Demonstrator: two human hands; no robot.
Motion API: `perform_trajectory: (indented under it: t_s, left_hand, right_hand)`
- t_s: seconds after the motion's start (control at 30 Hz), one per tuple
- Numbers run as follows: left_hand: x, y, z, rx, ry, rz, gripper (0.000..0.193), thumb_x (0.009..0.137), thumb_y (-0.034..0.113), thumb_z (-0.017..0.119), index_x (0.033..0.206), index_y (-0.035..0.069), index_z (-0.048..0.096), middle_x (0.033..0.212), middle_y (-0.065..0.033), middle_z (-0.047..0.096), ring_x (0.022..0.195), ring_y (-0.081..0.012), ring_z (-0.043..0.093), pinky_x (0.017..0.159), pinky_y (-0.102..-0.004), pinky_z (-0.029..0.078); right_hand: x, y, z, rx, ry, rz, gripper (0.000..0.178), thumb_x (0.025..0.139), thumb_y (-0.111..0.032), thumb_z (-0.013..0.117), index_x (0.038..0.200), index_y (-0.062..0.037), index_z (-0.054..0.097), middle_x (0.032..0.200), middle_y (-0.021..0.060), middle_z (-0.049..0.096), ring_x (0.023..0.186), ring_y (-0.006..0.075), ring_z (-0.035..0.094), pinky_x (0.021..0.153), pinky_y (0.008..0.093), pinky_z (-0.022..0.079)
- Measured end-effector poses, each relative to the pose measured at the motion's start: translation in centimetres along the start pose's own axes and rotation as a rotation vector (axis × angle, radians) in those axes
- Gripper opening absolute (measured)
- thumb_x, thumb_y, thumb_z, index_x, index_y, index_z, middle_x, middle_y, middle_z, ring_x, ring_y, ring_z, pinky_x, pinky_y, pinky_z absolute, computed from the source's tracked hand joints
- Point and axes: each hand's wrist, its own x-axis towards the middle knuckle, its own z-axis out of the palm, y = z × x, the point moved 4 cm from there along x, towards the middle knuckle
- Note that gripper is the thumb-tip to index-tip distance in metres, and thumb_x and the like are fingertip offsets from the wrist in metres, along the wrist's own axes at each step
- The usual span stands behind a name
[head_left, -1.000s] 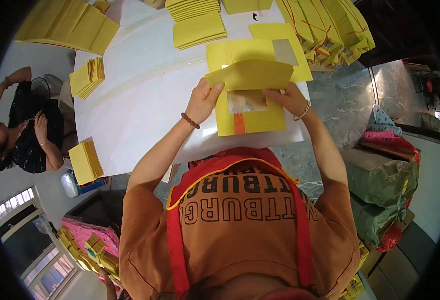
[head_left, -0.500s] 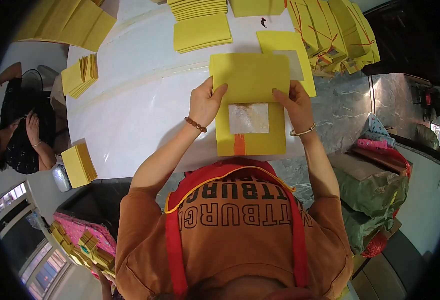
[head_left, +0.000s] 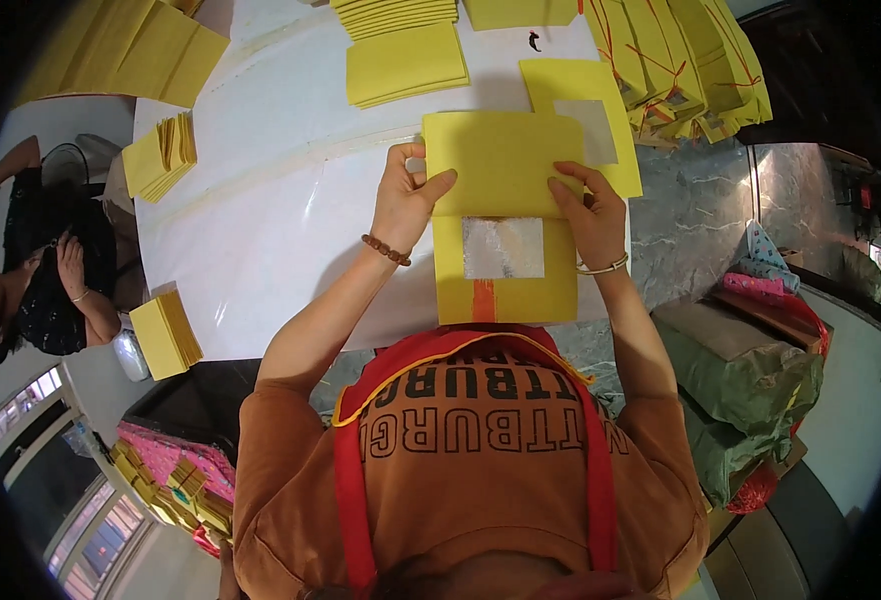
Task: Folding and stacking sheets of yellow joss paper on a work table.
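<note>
A folded yellow paper piece (head_left: pixel 506 150) is between my hands at the near side of the white table. Its lower part shows a silvery-white rectangle (head_left: pixel 503 248) with an orange stripe (head_left: pixel 484 300) below it. My left hand (head_left: pixel 406 195) grips the left edge, thumb on top and the other fingers curled at the side. At the right edge, my right hand (head_left: pixel 596 210) is closed, its thumb and forefinger tips on the upper panel. Another yellow sheet (head_left: pixel 601 90) with a pale rectangle lies partly under the held one.
Stacks of yellow paper lie at the table's far side (head_left: pixel 406 65) and left edge (head_left: pixel 166 335). Tied yellow bundles (head_left: pixel 671 60) fill the far right corner. A person (head_left: pixel 56 250) sits at the left. Green-wrapped boxes (head_left: pixel 741 360) stand on the right.
My right hand's forefinger has come over onto the front of the paper beside the thumb. The paper has shifted slightly toward me. My left hand keeps its hold.
</note>
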Motion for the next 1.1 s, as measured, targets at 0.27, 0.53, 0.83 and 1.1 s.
perform_trajectory:
  t_s: [0.27,0.53,0.83,1.1]
  left_hand:
    - [-0.3,-0.1,-0.9,0.033,0.018,0.008,0.036,0.083,0.007,0.060,0.112,0.005,0.039,0.063,-0.0002,0.056,0.052,-0.0050,0.047,0.046,-0.0202,0.033]
    - [-1.5,4.7,3.7,0.902,0.021,1.054,0.037,0.075,0.020,0.065,0.108,0.004,0.055,0.107,-0.0124,0.056,0.102,-0.0323,0.051,0.086,-0.0440,0.038]
    - [1.0,1.2,7.3,1.395,-0.170,0.987,0.076,0.076,0.059,0.053,0.132,0.009,0.041,0.137,-0.0153,0.036,0.126,-0.0343,0.031,0.102,-0.0523,0.020]
    - [1.5,1.0,6.9,1.540,-0.245,0.914,0.067,0.076,0.052,0.054,0.126,0.009,0.048,0.136,-0.0151,0.036,0.130,-0.0336,0.025,0.104,-0.0533,0.014]
  right_hand:
    - [0.0,0.0,0.4,-0.036,0.094,-0.109,0.021,0.078,-0.013,0.065,0.097,-0.0051,0.064,0.084,0.0071,0.062,0.066,0.0151,0.054,0.059,0.0256,0.042]
    - [0.1,-0.6,0.3,-0.108,0.096,-0.133,0.021,0.077,-0.013,0.065,0.097,-0.0052,0.064,0.082,0.0085,0.060,0.071,0.0195,0.057,0.063,0.0277,0.044]
    - [0.1,-0.5,0.2,-0.050,0.060,-0.123,0.030,0.077,-0.016,0.066,0.104,-0.0077,0.060,0.084,0.0088,0.060,0.074,0.0240,0.059,0.064,0.0290,0.046]
    - [2.0,-5.6,2.0,-0.860,-0.268,-0.939,0.063,0.076,-0.048,0.059,0.124,-0.0101,0.044,0.138,0.0085,0.037,0.126,0.0276,0.036,0.102,0.0555,0.018]
